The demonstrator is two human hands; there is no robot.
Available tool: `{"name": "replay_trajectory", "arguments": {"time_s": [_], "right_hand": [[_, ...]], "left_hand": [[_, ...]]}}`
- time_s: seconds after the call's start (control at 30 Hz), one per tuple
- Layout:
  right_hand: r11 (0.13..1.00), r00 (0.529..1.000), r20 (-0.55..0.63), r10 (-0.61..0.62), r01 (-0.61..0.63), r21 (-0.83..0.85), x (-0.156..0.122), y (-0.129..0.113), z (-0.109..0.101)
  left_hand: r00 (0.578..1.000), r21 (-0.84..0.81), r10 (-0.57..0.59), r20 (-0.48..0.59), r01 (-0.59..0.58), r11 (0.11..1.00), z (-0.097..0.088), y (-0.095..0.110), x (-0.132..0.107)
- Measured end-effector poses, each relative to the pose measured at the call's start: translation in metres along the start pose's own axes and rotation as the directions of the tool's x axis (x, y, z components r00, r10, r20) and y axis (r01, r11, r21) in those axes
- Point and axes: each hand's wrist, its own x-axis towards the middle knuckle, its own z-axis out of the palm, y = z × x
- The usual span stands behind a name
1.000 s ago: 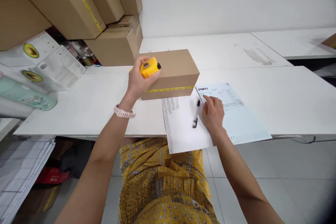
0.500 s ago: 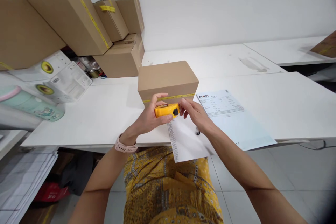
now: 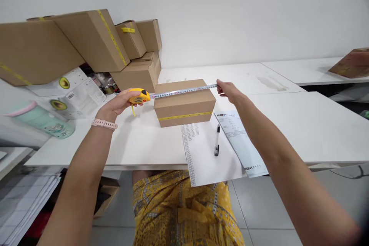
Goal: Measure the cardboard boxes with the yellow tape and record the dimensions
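Observation:
My left hand [image 3: 120, 102] is closed round a yellow tape measure [image 3: 139, 96], just left of a cardboard box [image 3: 186, 108]. The silver measuring blade [image 3: 183, 91] is drawn out and stretches over the top of the box. Beyond the box's right side, my right hand [image 3: 227, 90] pinches the blade's free end. A strip of yellow tape runs along the box's front face. Below the box, a spiral notebook [image 3: 204, 169] lies at the table's edge with a black-capped clear pen [image 3: 217, 140] on its page.
Stacked cardboard boxes [image 3: 92, 40] stand at the back left, above white cartons with avocado pictures [image 3: 82, 92]. A mint bottle [image 3: 43, 121] is at the far left. Right of the notebook is a printed sheet [image 3: 235, 127] on the white table [image 3: 311, 130]. Another box [image 3: 350, 63] stands far right.
My hands have moved apart, the left leftward and the right up and rightward, pulling the blade out across the box top. The pen on the notebook is now in full view.

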Motion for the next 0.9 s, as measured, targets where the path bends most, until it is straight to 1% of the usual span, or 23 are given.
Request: {"name": "replay_trajectory", "arguments": {"time_s": [0.1,0.17,0.27,0.4,0.53,0.63,0.8,0.9], "right_hand": [[0.996,1.0,0.023,0.006,-0.004,-0.09,0.002,0.007,0.018],[0.993,0.999,0.047,-0.008,0.013,-0.118,-0.001,0.008,0.026],[0.987,0.996,0.079,-0.034,0.046,-0.154,-0.005,0.004,0.033],[0.988,0.998,0.068,-0.007,0.017,-0.153,-0.008,0.005,0.039],[0.994,0.996,0.091,-0.018,0.028,-0.109,-0.003,0.012,0.044],[0.992,0.997,0.075,-0.025,0.034,-0.12,-0.001,0.014,0.047],[0.989,0.998,0.056,-0.022,0.03,-0.148,-0.004,0.01,0.049],[0.989,0.999,0.048,-0.014,0.021,-0.149,-0.005,0.009,0.048]], "left_hand": [[0.999,-0.037,-0.035,0.011,0.035,0.999,-0.008,-0.009,0.011],[0.999,-0.071,-0.041,0.024,0.042,0.997,-0.007,-0.012,0.015],[0.998,-0.095,-0.039,0.04,0.042,0.995,-0.003,-0.01,0.021],[0.999,-0.126,-0.042,0.014,0.043,0.991,0.0,-0.008,0.029],[0.998,-0.15,-0.057,0.001,0.057,0.987,-0.005,-0.01,0.037],[0.999,-0.157,-0.045,-0.016,0.042,0.987,-0.009,-0.009,0.046],[0.999,-0.15,-0.047,0.017,0.049,0.988,-0.011,-0.006,0.062],[0.997,-0.15,-0.062,0.039,0.067,0.986,-0.014,-0.008,0.067]]}}
